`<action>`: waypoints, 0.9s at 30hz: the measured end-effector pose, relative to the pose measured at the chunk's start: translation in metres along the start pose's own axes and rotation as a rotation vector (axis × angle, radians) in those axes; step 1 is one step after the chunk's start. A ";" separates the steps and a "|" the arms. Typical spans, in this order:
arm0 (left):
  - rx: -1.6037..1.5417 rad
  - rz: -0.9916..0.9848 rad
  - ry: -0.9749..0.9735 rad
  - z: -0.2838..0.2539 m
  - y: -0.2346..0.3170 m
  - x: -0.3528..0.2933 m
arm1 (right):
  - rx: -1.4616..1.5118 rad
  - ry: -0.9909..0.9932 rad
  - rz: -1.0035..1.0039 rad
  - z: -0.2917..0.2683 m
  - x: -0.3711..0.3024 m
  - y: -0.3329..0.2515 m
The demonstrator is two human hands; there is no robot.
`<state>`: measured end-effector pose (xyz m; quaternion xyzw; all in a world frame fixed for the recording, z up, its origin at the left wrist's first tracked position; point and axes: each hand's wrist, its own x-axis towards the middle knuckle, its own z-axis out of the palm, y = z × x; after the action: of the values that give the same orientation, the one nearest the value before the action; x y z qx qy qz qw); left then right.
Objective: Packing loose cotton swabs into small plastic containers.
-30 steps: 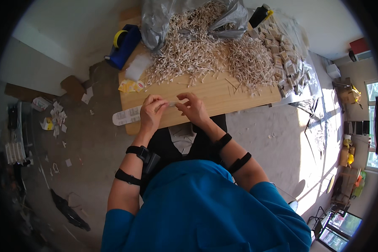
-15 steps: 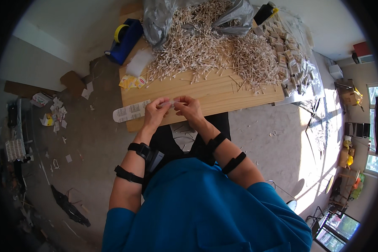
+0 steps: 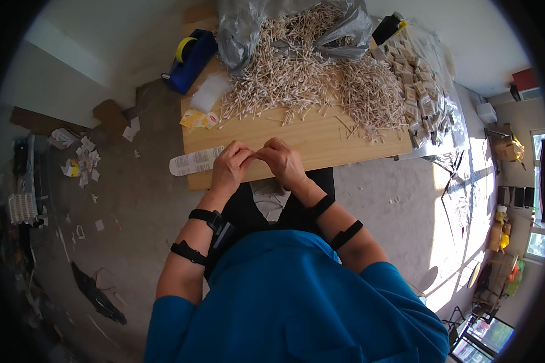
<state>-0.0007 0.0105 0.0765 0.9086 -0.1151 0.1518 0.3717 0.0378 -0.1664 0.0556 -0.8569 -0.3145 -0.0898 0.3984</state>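
Over the near edge of the wooden table [image 3: 272,133], my left hand [image 3: 231,166] and my right hand [image 3: 283,162] meet fingertip to fingertip. Both are closed in a pinch. A small see-through piece, like plastic film, showed between them a moment ago; my fingers now hide most of it. Left of my left hand lies a strip of printed white labels [image 3: 194,161], its right end running under that hand. Farther back sit yellow-and-white packets [image 3: 198,119] and a pile of clear plastic sheets or bags [image 3: 211,92].
Cotton swabs [image 3: 278,85] are heaped across the back, partly under a grey plastic bag [image 3: 239,36]. A blue tape dispenser [image 3: 191,63] stands back left. Several small packs [image 3: 422,91] are piled at the right beside a dark bottle [image 3: 387,27]. Paper scraps [image 3: 86,158] litter the floor.
My fingertips have come closer together, and the see-through piece between them has mostly gone out of sight. The whole scene has shifted slightly right in view.
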 end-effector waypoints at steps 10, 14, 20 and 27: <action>-0.239 -0.175 -0.074 -0.002 0.001 -0.001 | 0.025 -0.061 -0.065 -0.012 -0.005 0.005; -0.484 -0.290 -0.080 -0.003 -0.006 -0.005 | 0.267 0.011 0.078 -0.018 -0.002 0.000; -0.476 -0.336 -0.131 -0.006 0.007 -0.003 | 0.422 -0.070 0.339 -0.025 -0.004 -0.002; -0.446 -0.284 -0.068 -0.014 0.016 -0.002 | 0.422 -0.036 0.363 -0.038 -0.004 -0.015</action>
<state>-0.0104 0.0090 0.0954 0.8158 -0.0294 0.0385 0.5764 0.0293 -0.1892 0.0882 -0.7987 -0.1747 0.0656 0.5720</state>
